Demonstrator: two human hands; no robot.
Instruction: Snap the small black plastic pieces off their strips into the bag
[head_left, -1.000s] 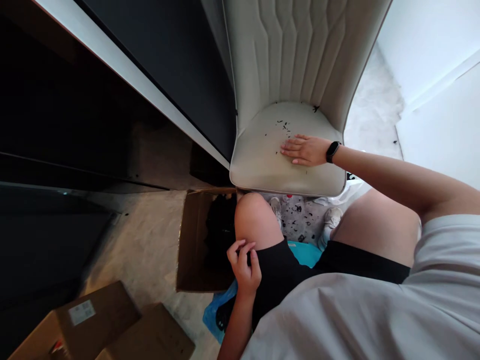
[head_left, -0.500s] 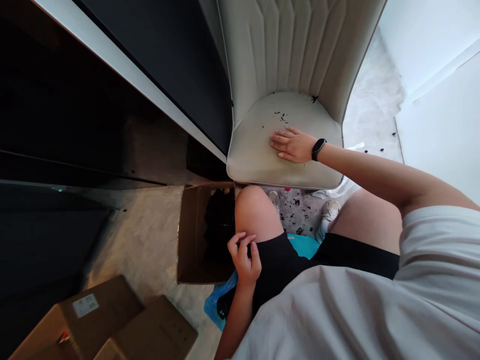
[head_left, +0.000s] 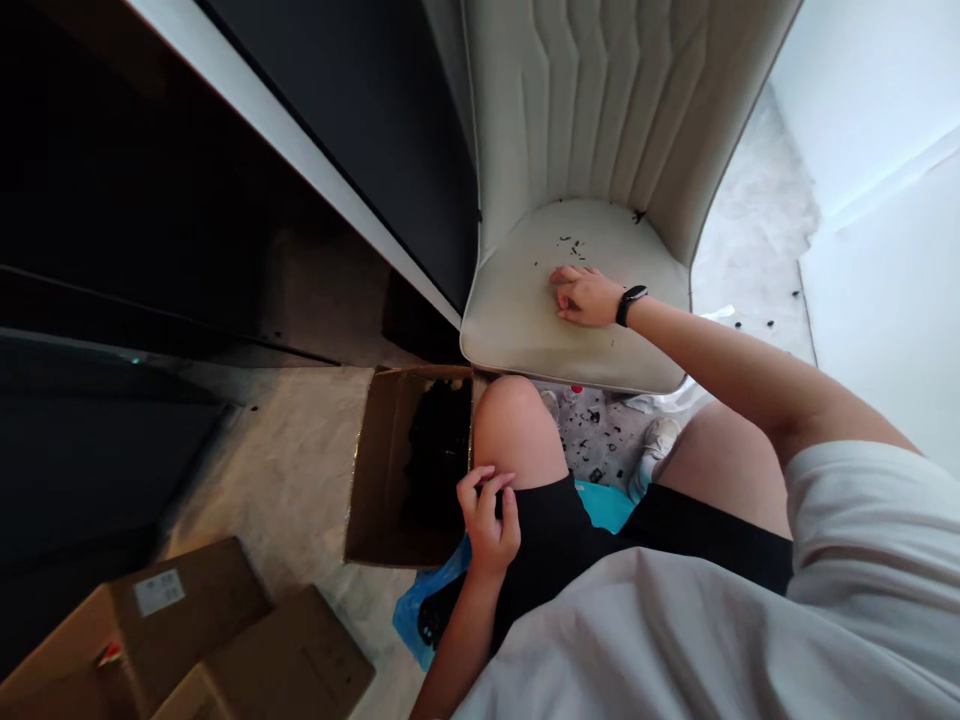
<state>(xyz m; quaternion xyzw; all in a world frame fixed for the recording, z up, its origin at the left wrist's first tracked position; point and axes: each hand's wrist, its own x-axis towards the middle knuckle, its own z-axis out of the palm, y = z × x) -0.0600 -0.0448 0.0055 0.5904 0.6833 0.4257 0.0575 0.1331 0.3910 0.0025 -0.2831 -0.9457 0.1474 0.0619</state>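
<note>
A pale padded chair (head_left: 517, 315) stands in front of me, with small black scraps (head_left: 573, 247) scattered on its seat. My right hand (head_left: 585, 296) is on the seat just in front of those scraps, its fingers curled inward and the fingertips low on the surface. Whatever may be in those fingers is too small or hidden to see. A larger black scrap (head_left: 638, 216) lies at the back of the seat, by the backrest. On my left thigh rests my left hand (head_left: 491, 520), loosely bent with the fingers apart and holding nothing.
An open cardboard box (head_left: 367, 480) with black items (head_left: 439, 450) inside stands left of my knee. Beside it is a blue bag (head_left: 409, 610). Closed cartons (head_left: 202, 595) sit at lower left. Black bits (head_left: 600, 430) litter the floor between my feet. Dark cabinets (head_left: 150, 220) rise on the left.
My right hand has gone from lying flat with stretched fingers to curled fingers on the seat. The left hand stays on the thigh. The view has shifted slightly.
</note>
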